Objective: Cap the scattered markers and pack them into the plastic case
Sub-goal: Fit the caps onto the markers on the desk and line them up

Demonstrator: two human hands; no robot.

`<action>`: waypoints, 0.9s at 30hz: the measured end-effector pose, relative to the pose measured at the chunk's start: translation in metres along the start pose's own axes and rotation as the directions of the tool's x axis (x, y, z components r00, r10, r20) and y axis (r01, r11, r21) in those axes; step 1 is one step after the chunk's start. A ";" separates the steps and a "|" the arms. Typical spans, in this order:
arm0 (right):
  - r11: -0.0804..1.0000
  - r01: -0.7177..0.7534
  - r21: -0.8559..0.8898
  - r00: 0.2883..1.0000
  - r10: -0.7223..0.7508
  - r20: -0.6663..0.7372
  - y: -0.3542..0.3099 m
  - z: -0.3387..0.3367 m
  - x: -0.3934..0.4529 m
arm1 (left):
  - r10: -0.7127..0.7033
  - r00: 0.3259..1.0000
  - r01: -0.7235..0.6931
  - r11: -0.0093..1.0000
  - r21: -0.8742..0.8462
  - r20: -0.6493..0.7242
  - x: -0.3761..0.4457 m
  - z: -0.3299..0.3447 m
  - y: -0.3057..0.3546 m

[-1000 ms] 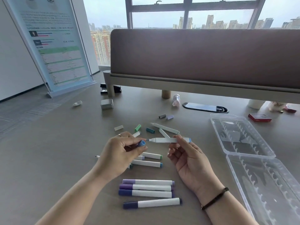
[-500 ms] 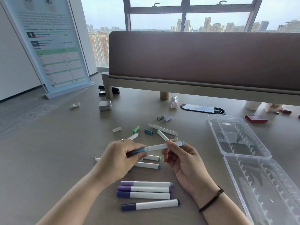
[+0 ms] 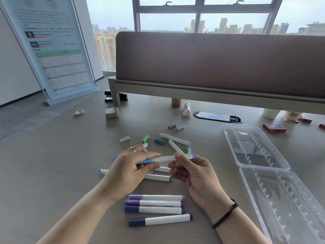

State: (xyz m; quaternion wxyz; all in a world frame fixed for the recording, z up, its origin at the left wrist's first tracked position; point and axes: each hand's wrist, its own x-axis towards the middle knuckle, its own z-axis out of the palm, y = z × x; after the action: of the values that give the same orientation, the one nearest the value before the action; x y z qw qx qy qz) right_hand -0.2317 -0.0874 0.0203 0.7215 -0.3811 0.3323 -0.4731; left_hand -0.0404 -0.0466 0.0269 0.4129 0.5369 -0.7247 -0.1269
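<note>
A: What is being held?

B: A blue marker [image 3: 167,159] is held level above the table [image 3: 52,164] between both hands. The cap end is pinched by the curled fingers of the left hand [image 3: 131,170], and the barrel is gripped by the thumb and fingertips of the right hand [image 3: 191,170], probably so the cap can be pressed home along the marker's length.

A: Where are the others?

B: Four capped markers [image 3: 155,207] are lined up at 6 o'clock from the hands, likely staged for packing. Uncapped markers [image 3: 175,139] and loose caps [image 3: 159,141] are scattered at 12 o'clock. The plastic case [image 3: 255,152] is laid open at 3 o'clock, near the right hand, with nothing seen packed in it.
</note>
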 end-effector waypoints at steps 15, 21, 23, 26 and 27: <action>0.991 0.006 -0.133 0.989 0.014 0.149 -0.004 -0.003 -0.005 | -0.066 0.998 0.067 0.986 -0.152 0.013 -0.003 0.011 0.008; 0.990 0.003 -0.144 0.988 0.019 0.151 -0.004 -0.003 -0.005 | -0.008 1.000 0.010 0.993 -0.119 0.019 -0.003 0.009 0.005; 0.989 0.004 -0.147 0.990 0.017 0.141 -0.003 -0.004 -0.005 | -0.022 0.999 0.024 0.993 -0.117 0.024 -0.003 0.009 0.004; 0.985 0.020 -0.174 0.989 0.006 0.145 -0.001 -0.003 -0.004 | -0.059 0.997 0.067 0.987 -0.148 0.054 -0.003 0.007 0.004; 0.980 0.031 -0.196 0.989 -0.002 0.149 0.000 -0.003 -0.004 | -0.056 0.996 0.067 0.986 -0.155 0.074 -0.002 0.005 0.004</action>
State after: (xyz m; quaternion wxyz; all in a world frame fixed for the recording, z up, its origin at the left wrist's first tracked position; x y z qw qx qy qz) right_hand -0.2353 -0.0844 0.0196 0.6987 -0.4876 0.3200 -0.4143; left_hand -0.0461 -0.0446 0.0252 0.4242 0.5199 -0.7096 -0.2148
